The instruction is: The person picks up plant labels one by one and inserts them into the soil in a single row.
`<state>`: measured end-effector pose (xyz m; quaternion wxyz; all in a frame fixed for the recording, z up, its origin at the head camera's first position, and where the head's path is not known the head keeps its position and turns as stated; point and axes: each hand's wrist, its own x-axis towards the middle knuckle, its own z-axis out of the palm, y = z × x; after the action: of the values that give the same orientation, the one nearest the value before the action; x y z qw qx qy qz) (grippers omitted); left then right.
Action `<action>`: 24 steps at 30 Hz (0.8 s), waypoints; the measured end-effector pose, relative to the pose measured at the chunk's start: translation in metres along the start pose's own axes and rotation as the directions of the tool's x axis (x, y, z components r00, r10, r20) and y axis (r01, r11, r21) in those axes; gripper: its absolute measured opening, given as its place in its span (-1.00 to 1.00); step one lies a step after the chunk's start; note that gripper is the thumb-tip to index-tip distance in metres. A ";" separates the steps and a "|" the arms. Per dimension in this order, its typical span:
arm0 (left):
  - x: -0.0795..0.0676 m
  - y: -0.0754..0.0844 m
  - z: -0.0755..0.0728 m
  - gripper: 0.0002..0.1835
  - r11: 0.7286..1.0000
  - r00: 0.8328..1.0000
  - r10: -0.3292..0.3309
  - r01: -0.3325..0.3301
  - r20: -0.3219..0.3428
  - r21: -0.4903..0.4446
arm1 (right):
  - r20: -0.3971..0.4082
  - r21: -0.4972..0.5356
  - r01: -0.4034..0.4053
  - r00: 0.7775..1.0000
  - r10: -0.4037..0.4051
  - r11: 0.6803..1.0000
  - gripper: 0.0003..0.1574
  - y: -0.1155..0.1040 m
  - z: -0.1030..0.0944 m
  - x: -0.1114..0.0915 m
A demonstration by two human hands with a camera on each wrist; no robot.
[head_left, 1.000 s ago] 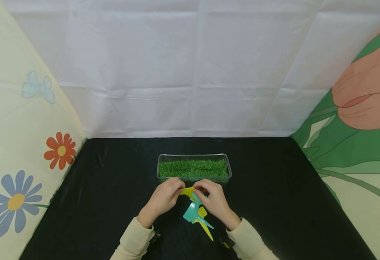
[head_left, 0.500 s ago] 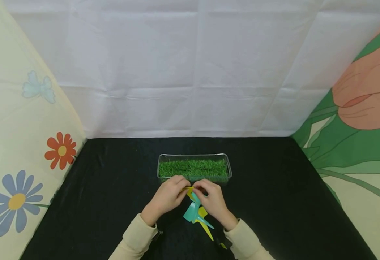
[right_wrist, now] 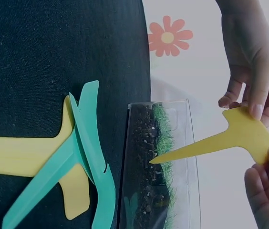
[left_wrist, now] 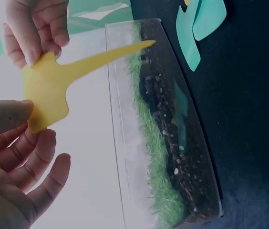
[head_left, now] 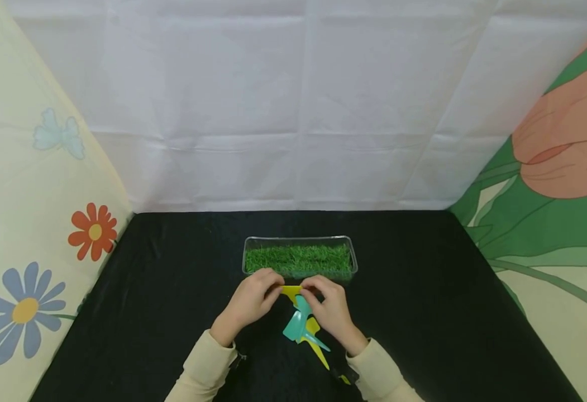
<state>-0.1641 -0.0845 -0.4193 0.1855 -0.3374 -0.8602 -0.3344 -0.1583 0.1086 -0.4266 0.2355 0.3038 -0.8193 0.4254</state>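
A yellow T-shaped plant label (left_wrist: 48, 98) is held up between both hands, its pointed stem aimed toward the clear planter box. My left hand (head_left: 248, 301) pinches one end of the label's broad head between thumb and fingers. At the other end, my right hand (head_left: 329, 306) pinches it the same way. In the right wrist view the stem tip overlaps the planter's soil and grass. Below the hands, teal plant labels (right_wrist: 89, 138) lie crossed over another yellow plant label (right_wrist: 77, 191) on the black cloth.
The clear rectangular planter (head_left: 349, 241) stands just beyond the hands, with dark pebbly soil (left_wrist: 172, 143) and green grass (head_left: 298, 258) inside. Black cloth (head_left: 424, 312) covers the table. A white backdrop (head_left: 293, 111) rises behind, with flower-printed panels at both sides.
My left hand moved in toward the right hand, then back out to the left. The label's head now stretches level between both hands. The labels on the cloth stay put.
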 end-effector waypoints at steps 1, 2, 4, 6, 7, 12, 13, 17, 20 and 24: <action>-0.001 -0.002 0.000 -0.92 1.000 1.000 0.000 0.000 -0.009 -0.019 | -0.003 0.000 -0.002 1.000 0.002 1.000 -0.78 0.000 0.000 0.000; -0.001 -0.003 0.001 -0.92 0.999 1.000 0.001 -0.001 -0.015 -0.041 | -0.005 0.000 -0.004 1.000 0.004 1.000 -0.78 0.000 0.000 0.000; -0.002 -0.005 0.003 -0.91 0.996 1.000 0.007 -0.009 -0.024 -0.084 | -0.008 0.009 -0.008 1.000 0.008 1.000 -0.78 0.000 0.000 0.000; -0.003 -0.006 0.004 -0.91 0.991 0.999 0.009 -0.014 -0.033 -0.132 | -0.012 0.029 -0.016 1.000 0.016 0.999 -0.79 0.001 0.001 0.000; -0.003 -0.007 0.005 -0.90 0.988 0.999 0.009 -0.014 -0.036 -0.154 | -0.014 0.041 -0.020 1.000 0.020 0.999 -0.79 0.001 0.001 -0.001; -0.003 -0.007 0.008 -0.91 0.977 0.999 -0.009 0.000 -0.043 -0.215 | -0.025 0.080 -0.029 0.999 0.031 0.996 -0.77 -0.002 0.002 0.001; -0.003 -0.007 0.008 -0.90 0.976 0.999 -0.011 0.001 -0.044 -0.219 | -0.028 0.083 -0.029 0.999 0.031 0.996 -0.77 -0.006 0.001 0.002; -0.002 -0.007 0.009 -0.90 0.980 0.999 -0.002 -0.007 -0.047 -0.199 | -0.023 0.094 -0.049 0.998 0.051 0.994 -0.78 -0.023 -0.007 0.010; 0.000 -0.007 0.007 -0.88 0.987 0.998 0.023 -0.033 -0.060 -0.158 | -0.008 0.088 -0.072 0.997 0.073 0.993 -0.80 -0.033 -0.012 0.013; 0.004 -0.007 0.002 -0.87 0.992 0.996 0.046 -0.054 -0.076 -0.110 | 0.024 0.086 -0.105 0.994 0.104 0.991 -0.77 -0.030 -0.015 0.007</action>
<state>-0.1718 -0.0857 -0.4217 0.2059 -0.3565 -0.8239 -0.3895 -0.1405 0.1059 -0.3976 0.1913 0.2747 -0.8170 0.4695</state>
